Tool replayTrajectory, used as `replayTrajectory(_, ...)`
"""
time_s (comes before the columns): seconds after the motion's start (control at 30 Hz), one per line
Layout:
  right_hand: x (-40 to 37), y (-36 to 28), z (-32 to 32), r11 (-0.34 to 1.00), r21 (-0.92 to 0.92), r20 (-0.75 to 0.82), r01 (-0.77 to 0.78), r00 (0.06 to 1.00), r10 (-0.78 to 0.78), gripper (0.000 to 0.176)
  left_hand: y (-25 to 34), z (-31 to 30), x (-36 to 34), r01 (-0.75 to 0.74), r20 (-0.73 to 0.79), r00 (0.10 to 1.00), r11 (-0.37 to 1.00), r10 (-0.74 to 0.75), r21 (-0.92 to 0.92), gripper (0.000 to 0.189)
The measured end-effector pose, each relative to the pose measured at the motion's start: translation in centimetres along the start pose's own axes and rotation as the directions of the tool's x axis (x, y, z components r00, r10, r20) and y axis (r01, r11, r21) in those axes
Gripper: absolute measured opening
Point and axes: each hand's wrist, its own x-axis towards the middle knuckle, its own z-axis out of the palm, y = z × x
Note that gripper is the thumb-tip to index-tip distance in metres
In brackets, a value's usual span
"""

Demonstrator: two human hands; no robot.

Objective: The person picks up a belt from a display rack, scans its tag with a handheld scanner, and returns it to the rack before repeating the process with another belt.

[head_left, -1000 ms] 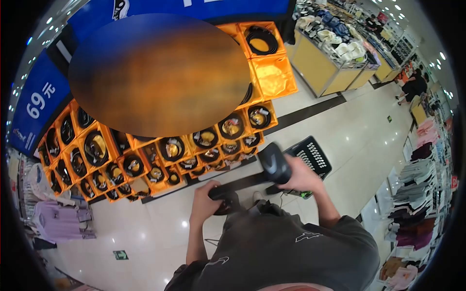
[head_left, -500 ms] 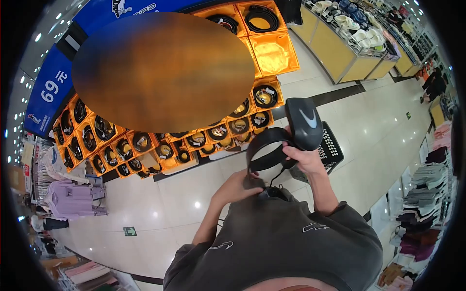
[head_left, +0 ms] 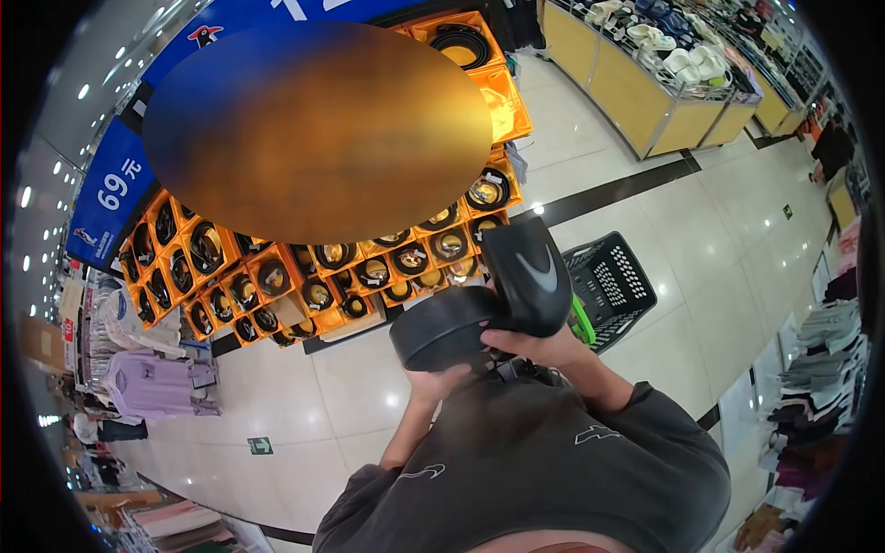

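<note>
In front of my chest is a coiled black belt (head_left: 438, 332), its broad side turned up toward me. My left hand (head_left: 438, 380) is closed on its lower edge, with most of the fingers hidden beneath. My right hand (head_left: 530, 344) is closed around the lower part of a black handheld device (head_left: 533, 281) that looks like a barcode scanner, with a grey curved mark on its side. The fingertips of that hand reach the belt's right edge. The device's grip is hidden by the hand.
Ahead stands a display of orange compartments (head_left: 373, 272) holding coiled belts, partly covered by a blurred oval. A blue price sign (head_left: 115, 189) is at left. A black basket (head_left: 613, 286) with a green handle sits on the floor at right. Shoe bins (head_left: 627, 83) and clothing racks (head_left: 811, 387) stand beyond.
The belt has moved left and tipped from ring opening showing to broad side up. The black device has come left and lower with my right hand. More of the basket shows.
</note>
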Motion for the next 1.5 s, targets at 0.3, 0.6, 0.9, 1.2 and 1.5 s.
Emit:
replayTrajectory(0.3, -1.4, 2.0, -0.7, 0.993, 0.113, 0.110, -0.039, 0.994, 0.027, 0.062, 2.0, 6.4, 2.4, -0.266, -0.197, 0.920, 0.909, 0.339, 0.322, 0.018)
replayTrajectory(0.6, -0.9, 8.1, 0.0, 0.544, 0.512, 0.640, -0.665, 0.718, 0.275, 0.041, 8.6, 8.5, 4.5, -0.149, -0.002, 0.988, 0.957, 0.153, -0.251, 0.028)
replayTrajectory(0.9, -0.2, 7.4, -3.1, 0.683, 0.440, 0.566, -0.583, 0.770, 0.293, 0.037, 11.1, 1.7, 4.6, -0.376, 0.324, 0.927, 0.473, 0.190, 0.797, 0.015)
replayTrajectory(1.2, -0.5, 4.9, -1.8, 0.770, 0.336, 0.381, -0.542, 0.826, 0.415, 0.044, 8.1, 4.3, 4.4, -0.525, 0.523, 0.850, -0.021, -0.062, 0.851, 0.034)
replayTrajectory(1.5, -0.4, 3.2, -1.7, 0.785, 0.421, 0.261, -0.455, 0.889, 0.375, 0.049, 1.8, 8.9, 2.7, 0.069, -0.513, 0.855, 0.997, -0.078, -0.037, 0.014)
